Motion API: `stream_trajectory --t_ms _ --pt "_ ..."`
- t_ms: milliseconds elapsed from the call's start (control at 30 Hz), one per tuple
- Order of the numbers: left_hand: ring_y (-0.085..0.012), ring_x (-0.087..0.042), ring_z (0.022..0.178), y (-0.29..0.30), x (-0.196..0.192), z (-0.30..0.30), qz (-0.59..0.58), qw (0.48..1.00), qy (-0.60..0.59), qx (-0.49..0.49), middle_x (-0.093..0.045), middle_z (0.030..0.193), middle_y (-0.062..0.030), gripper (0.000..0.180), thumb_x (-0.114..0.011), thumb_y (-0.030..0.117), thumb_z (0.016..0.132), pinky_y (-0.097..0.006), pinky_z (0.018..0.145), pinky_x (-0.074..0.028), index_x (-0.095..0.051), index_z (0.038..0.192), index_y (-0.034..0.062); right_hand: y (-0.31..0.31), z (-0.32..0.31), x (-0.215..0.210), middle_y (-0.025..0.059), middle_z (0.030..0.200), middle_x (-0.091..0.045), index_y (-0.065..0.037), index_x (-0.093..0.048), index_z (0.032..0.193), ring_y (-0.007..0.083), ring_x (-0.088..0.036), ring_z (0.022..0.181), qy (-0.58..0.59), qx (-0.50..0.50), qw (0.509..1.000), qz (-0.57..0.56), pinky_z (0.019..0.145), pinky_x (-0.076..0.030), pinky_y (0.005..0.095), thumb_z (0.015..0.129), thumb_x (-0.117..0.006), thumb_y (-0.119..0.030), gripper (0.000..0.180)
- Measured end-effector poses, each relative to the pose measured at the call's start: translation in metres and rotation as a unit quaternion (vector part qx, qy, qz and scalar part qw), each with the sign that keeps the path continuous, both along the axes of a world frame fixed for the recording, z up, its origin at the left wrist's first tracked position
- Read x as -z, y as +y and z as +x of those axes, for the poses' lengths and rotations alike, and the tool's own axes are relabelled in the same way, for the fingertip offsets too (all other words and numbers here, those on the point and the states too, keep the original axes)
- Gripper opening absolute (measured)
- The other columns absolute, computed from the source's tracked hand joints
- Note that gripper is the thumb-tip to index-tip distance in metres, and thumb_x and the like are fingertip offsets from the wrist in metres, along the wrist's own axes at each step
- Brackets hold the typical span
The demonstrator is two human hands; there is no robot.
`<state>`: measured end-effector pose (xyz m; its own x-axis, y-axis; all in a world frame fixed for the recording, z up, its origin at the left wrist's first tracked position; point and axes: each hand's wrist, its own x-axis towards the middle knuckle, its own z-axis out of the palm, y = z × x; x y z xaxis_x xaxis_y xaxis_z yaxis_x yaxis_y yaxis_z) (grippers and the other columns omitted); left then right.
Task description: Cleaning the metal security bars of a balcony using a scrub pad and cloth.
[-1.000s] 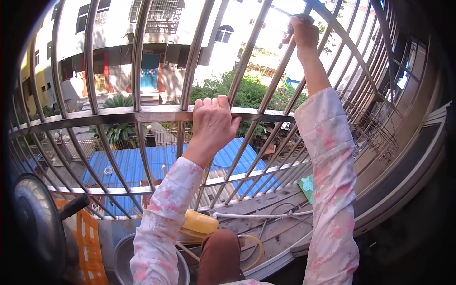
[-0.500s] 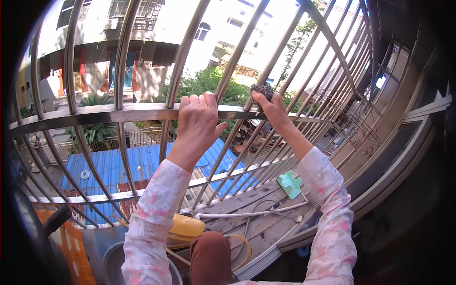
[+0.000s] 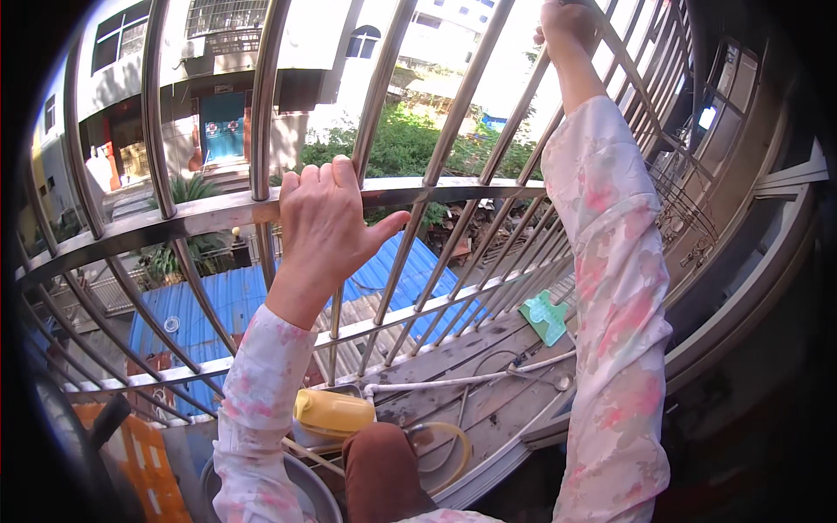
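Note:
My left hand (image 3: 318, 222) has its fingers hooked over the flat metal rail (image 3: 214, 213) of a window cage, its thumb sticking out to the right. High up near the top edge, my right hand (image 3: 571, 33) is closed at an upright bar of the cage. The grey steel wool scrubber seen in it earlier is now mostly hidden, with just a dark bit showing at the picture's edge. Round steel bars (image 3: 458, 96) run up and down between my hands.
Below lie a yellow plastic jug (image 3: 334, 411), a grey basin (image 3: 318, 488), a white pipe (image 3: 445, 382), a ladle (image 3: 562, 381) and a green plastic piece (image 3: 544, 317). Blue roofing (image 3: 209, 305) shows beyond the bars. A window frame (image 3: 741, 296) curves along the right.
My right hand has risen from the rail up along the bars, with the scrubber now mostly out of sight. The view has shifted; my left hand stays on the rail.

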<state>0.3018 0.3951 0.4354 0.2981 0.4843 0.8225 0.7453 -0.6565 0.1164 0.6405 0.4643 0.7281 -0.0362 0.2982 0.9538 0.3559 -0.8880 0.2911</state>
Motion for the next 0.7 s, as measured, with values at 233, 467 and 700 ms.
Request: stream_trajectory --t_ms 233,467,700 --pt "-0.0250 -0.055 0.072 0.001 -0.002 -0.004 0.030 0.999 -0.014 -0.010 -0.055 0.070 -0.0090 0.071 -0.064 0.073 0.073 -0.038 0.074 -0.038 -0.057 0.086 0.0039 -0.032 -0.046 0.191 0.0193 0.068 -0.069 -0.003 -0.071 0.067 0.0370 -0.069 0.070 0.387 -0.462 0.792 0.099 0.076 -0.055 0.0435 0.079 -0.060 -0.038 0.039" --pt "-0.0254 -0.054 0.072 0.004 0.006 -0.012 0.025 0.999 -0.017 -0.014 -0.055 0.073 -0.0091 0.072 -0.064 0.074 0.072 -0.038 0.077 -0.037 -0.055 0.087 0.0044 -0.072 -0.074 0.240 0.0250 0.078 -0.068 0.002 -0.071 0.072 0.0402 -0.067 0.080 0.520 -0.454 0.723 -0.035 0.079 -0.050 0.0471 0.078 -0.066 -0.043 0.046" --pt "-0.0242 -0.052 0.070 -0.002 0.005 -0.004 0.043 0.999 -0.023 -0.007 -0.052 0.072 -0.0084 0.074 -0.063 0.076 0.071 -0.037 0.074 -0.037 -0.055 0.085 0.0045 -0.051 -0.047 0.007 0.0100 0.076 -0.064 0.003 -0.062 0.093 0.0236 -0.067 0.055 0.471 -0.681 0.558 0.059 0.049 -0.054 0.0305 0.082 -0.067 -0.026 0.032"
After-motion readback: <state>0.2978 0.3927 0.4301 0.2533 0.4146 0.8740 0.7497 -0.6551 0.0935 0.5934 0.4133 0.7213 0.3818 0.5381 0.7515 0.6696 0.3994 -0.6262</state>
